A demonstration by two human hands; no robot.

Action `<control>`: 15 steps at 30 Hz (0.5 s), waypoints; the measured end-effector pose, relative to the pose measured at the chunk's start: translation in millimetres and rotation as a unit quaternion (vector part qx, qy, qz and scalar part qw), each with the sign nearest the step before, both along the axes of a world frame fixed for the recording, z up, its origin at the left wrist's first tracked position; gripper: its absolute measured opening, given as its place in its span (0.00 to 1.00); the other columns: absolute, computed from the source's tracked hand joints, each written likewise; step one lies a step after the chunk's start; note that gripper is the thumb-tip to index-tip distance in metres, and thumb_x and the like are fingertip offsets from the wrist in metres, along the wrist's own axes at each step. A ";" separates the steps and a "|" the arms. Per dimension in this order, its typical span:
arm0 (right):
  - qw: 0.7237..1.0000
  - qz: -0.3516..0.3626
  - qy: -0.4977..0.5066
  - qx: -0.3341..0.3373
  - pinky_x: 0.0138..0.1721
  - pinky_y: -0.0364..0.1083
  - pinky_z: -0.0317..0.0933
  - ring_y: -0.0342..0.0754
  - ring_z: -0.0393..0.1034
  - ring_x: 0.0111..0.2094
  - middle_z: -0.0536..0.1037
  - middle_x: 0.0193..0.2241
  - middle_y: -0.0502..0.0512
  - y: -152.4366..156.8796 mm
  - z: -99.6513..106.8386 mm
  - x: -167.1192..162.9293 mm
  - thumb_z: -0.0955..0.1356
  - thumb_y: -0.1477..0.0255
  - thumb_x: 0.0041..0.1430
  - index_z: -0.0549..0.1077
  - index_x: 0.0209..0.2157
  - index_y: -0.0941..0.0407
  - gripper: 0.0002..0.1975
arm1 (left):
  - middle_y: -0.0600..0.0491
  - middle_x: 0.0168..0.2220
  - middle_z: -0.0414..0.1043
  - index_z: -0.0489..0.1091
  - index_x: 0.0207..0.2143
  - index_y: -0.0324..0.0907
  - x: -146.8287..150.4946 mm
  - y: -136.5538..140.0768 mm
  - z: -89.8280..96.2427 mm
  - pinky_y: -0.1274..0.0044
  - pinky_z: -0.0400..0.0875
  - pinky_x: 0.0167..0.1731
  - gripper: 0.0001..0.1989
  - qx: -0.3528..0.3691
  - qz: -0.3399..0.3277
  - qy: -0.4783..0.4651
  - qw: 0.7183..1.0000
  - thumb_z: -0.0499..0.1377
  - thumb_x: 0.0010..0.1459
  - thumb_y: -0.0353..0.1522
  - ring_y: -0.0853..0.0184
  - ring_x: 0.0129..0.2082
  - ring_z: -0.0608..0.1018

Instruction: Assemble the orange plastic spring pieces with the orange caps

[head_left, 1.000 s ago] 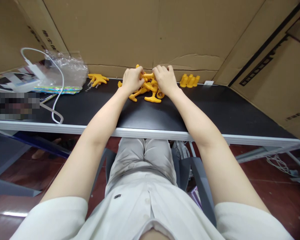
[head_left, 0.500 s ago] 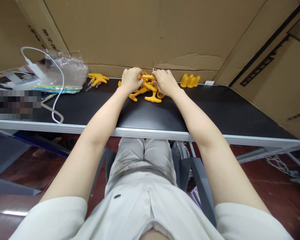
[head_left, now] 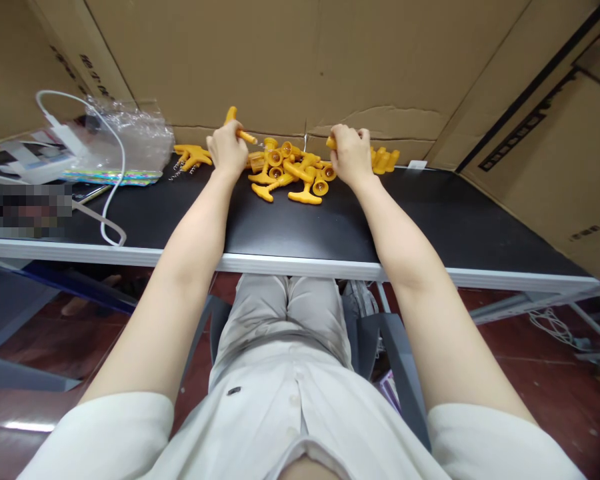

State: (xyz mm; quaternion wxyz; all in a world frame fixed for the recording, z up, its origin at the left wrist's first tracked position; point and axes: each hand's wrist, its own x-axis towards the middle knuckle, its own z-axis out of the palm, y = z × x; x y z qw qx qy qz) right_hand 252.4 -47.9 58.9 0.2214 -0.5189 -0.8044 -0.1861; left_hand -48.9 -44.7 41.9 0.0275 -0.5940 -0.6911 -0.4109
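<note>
My left hand (head_left: pixel 227 150) is wrapped round the yellow T-shaped handle of a corkscrew (head_left: pixel 247 137), raised over the back of the table, its shaft pointing right. Closed fingers of my right hand (head_left: pixel 350 153) hold a yellow plastic sleeve (head_left: pixel 331 143), mostly hidden by the hand. Between the hands lies a pile of yellow corkscrews (head_left: pixel 305 195) with flared, hollow sleeve ends facing me. Left of my left hand, several yellow handles (head_left: pixel 196 157) lie together with bare metal spirals showing. Several yellow sleeves (head_left: pixel 384 160) stand upright just right of my right hand.
Cardboard walls (head_left: pixel 260 60) enclose the black table (head_left: pixel 300 233) at the back and sides. A clear plastic bag (head_left: pixel 135 137), a white cable (head_left: pixel 125 167) and flat packets lie at the left. A small white tag (head_left: pixel 418 165) sits near the back right.
My hands were together over the pile, with a yellow piece between them. They have moved apart, the handle going left and the sleeve right.
</note>
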 end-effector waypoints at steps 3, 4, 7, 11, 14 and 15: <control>0.999 -0.043 0.023 -0.012 0.73 0.66 0.54 0.67 0.69 0.69 0.76 0.67 0.73 1.9 0.5 10.9 0.54 0.76 0.73 0.69 0.70 0.59 0.30 | 0.52 0.69 0.78 0.67 0.67 0.45 -8.9 -7.5 0.4 0.53 0.54 0.70 0.19 -0.045 0.071 -0.001 0.996 0.51 0.78 0.35 0.63 0.74 0.70; 0.998 -0.054 0.032 -0.012 0.73 0.66 0.54 0.67 0.69 0.69 0.76 0.67 0.74 3.4 0.4 14.8 0.55 0.76 0.73 0.69 0.70 0.59 0.30 | 0.50 0.69 0.78 0.65 0.69 0.45 -12.6 -7.7 -1.8 0.50 0.52 0.69 0.21 -0.051 0.081 -0.007 0.995 0.52 0.79 0.38 0.61 0.76 0.67; 0.996 -0.072 0.060 -0.002 0.71 0.69 0.56 0.67 0.69 0.69 0.77 0.66 0.73 9.4 -1.3 27.4 0.56 0.74 0.74 0.69 0.70 0.57 0.28 | 0.42 0.63 0.81 0.67 0.69 0.48 -26.7 -2.9 -14.7 0.42 0.52 0.68 0.34 -0.062 0.066 -0.013 0.996 0.54 0.73 0.58 0.48 0.82 0.58; 0.991 -0.099 0.092 0.003 0.70 0.69 0.57 0.66 0.70 0.68 0.77 0.66 0.73 13.2 -4.7 42.5 0.56 0.72 0.77 0.70 0.68 0.56 0.25 | 0.33 0.67 0.76 0.68 0.71 0.56 -43.4 3.7 -35.9 0.30 0.52 0.71 0.40 -0.086 0.053 -0.017 0.995 0.62 0.60 0.58 0.35 0.82 0.56; 0.984 -0.127 0.125 -0.010 0.69 0.67 0.57 0.65 0.70 0.69 0.77 0.67 0.72 13.9 -7.5 51.4 0.58 0.75 0.76 0.70 0.67 0.55 0.24 | 0.32 0.72 0.72 0.69 0.73 0.57 -50.1 5.6 -47.2 0.25 0.41 0.71 0.41 -0.080 0.062 -0.063 0.993 0.60 0.59 0.54 0.32 0.82 0.56; 0.981 -0.133 0.140 -0.010 0.69 0.67 0.57 0.64 0.70 0.69 0.77 0.67 0.72 15.5 -8.7 54.4 0.58 0.75 0.76 0.70 0.67 0.55 0.23 | 0.33 0.73 0.71 0.70 0.73 0.58 -51.8 6.5 -49.9 0.25 0.39 0.71 0.40 -0.078 0.061 -0.076 0.992 0.59 0.59 0.53 0.32 0.82 0.57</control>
